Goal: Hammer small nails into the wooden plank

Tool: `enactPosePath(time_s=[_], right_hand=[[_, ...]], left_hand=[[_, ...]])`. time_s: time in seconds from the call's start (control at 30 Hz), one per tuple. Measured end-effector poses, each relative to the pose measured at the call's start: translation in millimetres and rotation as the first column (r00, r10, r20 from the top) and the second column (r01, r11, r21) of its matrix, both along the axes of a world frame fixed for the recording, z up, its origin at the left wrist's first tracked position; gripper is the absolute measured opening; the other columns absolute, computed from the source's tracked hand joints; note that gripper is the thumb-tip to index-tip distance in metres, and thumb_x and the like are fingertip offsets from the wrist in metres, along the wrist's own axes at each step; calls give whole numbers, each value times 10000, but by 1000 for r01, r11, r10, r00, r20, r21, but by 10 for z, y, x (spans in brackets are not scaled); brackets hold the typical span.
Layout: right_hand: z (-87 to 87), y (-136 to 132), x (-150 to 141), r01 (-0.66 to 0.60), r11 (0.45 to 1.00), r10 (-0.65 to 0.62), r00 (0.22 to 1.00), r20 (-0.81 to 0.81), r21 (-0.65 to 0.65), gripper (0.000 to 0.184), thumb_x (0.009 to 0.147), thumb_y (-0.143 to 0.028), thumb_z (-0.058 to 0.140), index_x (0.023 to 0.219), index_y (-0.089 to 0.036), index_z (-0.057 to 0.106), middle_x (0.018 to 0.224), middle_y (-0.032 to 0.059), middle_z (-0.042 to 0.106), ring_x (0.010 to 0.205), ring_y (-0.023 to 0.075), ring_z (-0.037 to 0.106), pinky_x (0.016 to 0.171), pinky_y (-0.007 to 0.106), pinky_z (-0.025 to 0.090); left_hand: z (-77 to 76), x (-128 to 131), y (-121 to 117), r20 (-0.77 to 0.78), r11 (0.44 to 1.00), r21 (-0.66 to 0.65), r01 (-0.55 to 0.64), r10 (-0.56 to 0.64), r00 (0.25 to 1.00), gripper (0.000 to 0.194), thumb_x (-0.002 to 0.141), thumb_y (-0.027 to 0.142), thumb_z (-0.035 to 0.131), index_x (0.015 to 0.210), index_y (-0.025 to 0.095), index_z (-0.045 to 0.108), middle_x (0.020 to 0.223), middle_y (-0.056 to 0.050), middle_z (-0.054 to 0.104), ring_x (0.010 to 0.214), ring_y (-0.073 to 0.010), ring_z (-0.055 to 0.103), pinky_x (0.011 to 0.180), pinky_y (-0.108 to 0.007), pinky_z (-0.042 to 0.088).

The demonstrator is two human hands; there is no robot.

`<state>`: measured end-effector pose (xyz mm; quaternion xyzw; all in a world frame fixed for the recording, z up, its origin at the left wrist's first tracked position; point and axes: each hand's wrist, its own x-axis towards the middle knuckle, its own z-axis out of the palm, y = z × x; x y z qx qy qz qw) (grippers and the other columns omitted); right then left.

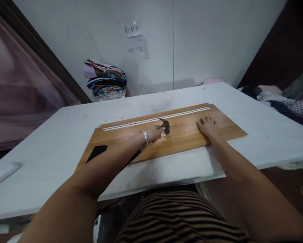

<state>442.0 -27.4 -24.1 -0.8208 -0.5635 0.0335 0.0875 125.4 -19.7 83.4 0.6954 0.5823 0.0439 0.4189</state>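
My left hand (155, 132), with a silvery bracelet at its wrist, is closed round a claw hammer (166, 126) close to its head. The hammer head is just over a wooden board (184, 131); whether it touches the wood I cannot tell. Small specks show on the board beneath the head, too small to name. Farther right, my right hand (208, 127) rests palm down on the board with its fingers apart, holding nothing. A thin, light, nail-like piece (120, 137) lies on the board left of the hammer.
Two white marked strips (141, 123) run along the board's far side. A black flat item (97, 151) lies near its left end, partly behind my arm. The white-covered table (245, 111) bears the board. Folded cloths (107, 81) are stacked by the wall.
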Motion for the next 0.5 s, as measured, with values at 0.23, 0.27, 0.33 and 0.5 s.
enactPosePath(time_s=[0.23, 0.27, 0.33, 0.5], right_hand=[[-14, -1, 2, -7, 1000, 7, 1000, 16, 20, 556, 1035, -497, 256, 1287, -165, 624, 1432, 198, 563, 1353, 335, 448, 1100, 527, 322], [-10, -2, 0, -8, 1000, 8, 1000, 18, 21, 552, 1034, -493, 257, 1281, -165, 626, 1430, 197, 565, 1351, 335, 450, 1099, 527, 324], [0, -6, -6, -9, 1000, 9, 1000, 19, 23, 544, 1033, -484, 258, 1273, -166, 628, 1430, 195, 567, 1352, 336, 449, 1097, 524, 327], [13, -13, -15, -7, 1000, 7, 1000, 13, 23, 545, 1029, -482, 263, 1259, -156, 635, 1428, 200, 568, 1351, 343, 450, 1096, 526, 329]], left_hand=[[8, 2, -12, -11, 1000, 3, 6, -6, 1000, 279, 1042, 380, 415, 986, 166, 585, 636, 39, 545, 406, -72, 432, 406, -200, 376], [2, 0, -15, -22, 1000, 0, 9, -9, 1000, 282, 1042, 383, 416, 993, 167, 589, 636, 40, 545, 405, -73, 435, 410, -202, 380], [-12, -3, -18, -30, 1000, -6, 14, -14, 999, 285, 1043, 389, 415, 1000, 167, 589, 645, 39, 546, 404, -74, 437, 409, -205, 381], [-1, 2, -8, -7, 1000, -8, -6, 6, 1000, 272, 1046, 378, 419, 961, 167, 568, 683, 28, 561, 417, -66, 440, 407, -197, 373]])
